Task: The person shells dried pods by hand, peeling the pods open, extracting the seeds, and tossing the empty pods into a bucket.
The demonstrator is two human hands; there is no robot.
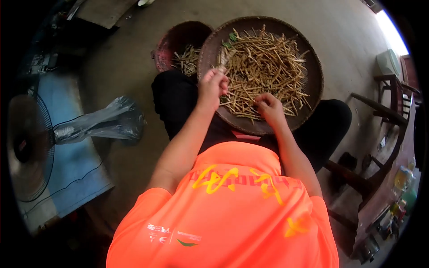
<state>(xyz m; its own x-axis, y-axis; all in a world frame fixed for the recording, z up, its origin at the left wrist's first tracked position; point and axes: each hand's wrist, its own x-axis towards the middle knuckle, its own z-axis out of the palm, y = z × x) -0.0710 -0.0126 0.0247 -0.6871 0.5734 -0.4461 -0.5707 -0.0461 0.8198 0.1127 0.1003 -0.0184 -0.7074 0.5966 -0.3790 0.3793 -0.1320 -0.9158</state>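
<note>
A round, dark-rimmed woven tray (316,58) rests across my lap, heaped with thin, dry, tan bean-like pods (268,62). My left hand (213,85) is over the tray's left edge with its fingers closed. Something pale shows by its fingertips, but I cannot tell whether they hold it. My right hand (269,107) is low over the near side of the pods, thumb and fingers pinched together; whatever is between them is too small to make out. A few green leaf bits (231,39) lie at the tray's upper left.
Behind the tray's left side stands a reddish tub (164,51) with pale empty-looking pods (187,60) inside. A fan (29,147) and a clear plastic bag (107,123) are at left. Wooden chairs (389,107) and a cluttered table (389,192) stand at right.
</note>
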